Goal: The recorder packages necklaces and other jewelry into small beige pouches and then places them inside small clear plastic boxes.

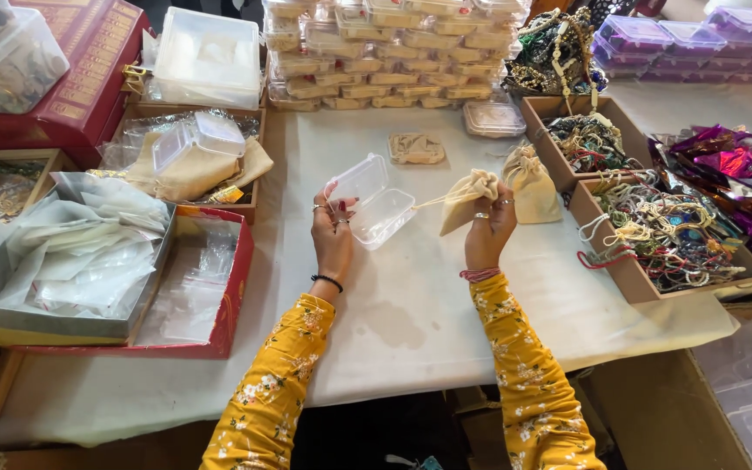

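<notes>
A table [411, 322] under a white cloth [446, 287] fills the evenly lit view, dark floor [376, 435] below

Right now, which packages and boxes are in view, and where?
Open clear hinged box: left hand, table centre.
Beige drawstring pouch: right hand.
Second beige pouch: just right of it.
Stack of filled clear boxes: top centre.
Red printed box: top left.
Purple-lidded boxes: top right.

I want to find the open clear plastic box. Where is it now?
In the head view, the clear plastic box is at the table's centre, held open by the left hand, left of the beige pouch in the right hand.
</notes>
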